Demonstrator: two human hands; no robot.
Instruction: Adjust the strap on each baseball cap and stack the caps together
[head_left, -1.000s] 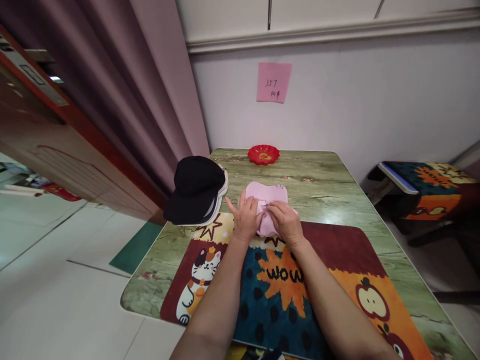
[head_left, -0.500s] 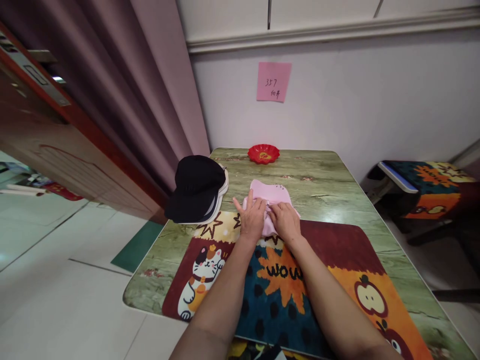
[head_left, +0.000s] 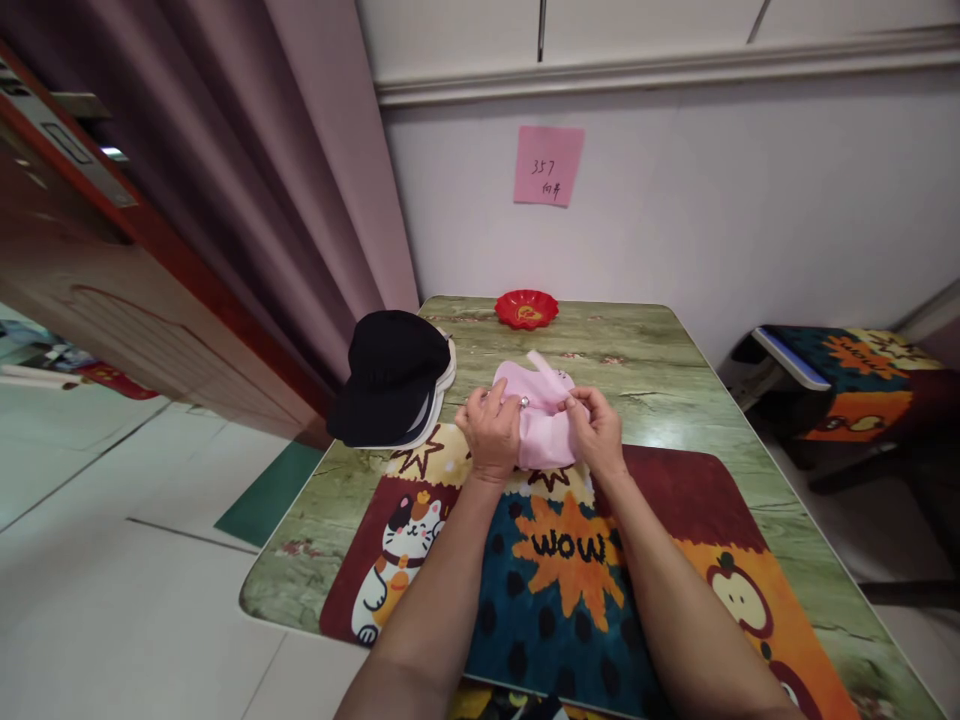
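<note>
A pink baseball cap (head_left: 546,441) rests at the far edge of the patterned mat, its brim toward the wall. Its back strap (head_left: 550,372) stands loose, the free end pointing up and away. On the cap's left side my left hand (head_left: 491,428) is closed, fingers curled over the fabric beside a small shiny metal buckle (head_left: 524,402). My right hand (head_left: 598,430) pinches the strap near its base on the right side. Part of the cap is hidden beneath both hands.
Stacked caps, a black one (head_left: 397,365) on top of lighter ones, lie on the table's left. A red scalloped dish (head_left: 527,310) stands near the wall. The colourful mat (head_left: 555,640) covers the near table. A stool (head_left: 855,370) is at right, a wooden door (head_left: 150,300) at left.
My hands have moved apart. The strap's end is now out of the buckle and raised, drawn to the right by my right hand.
</note>
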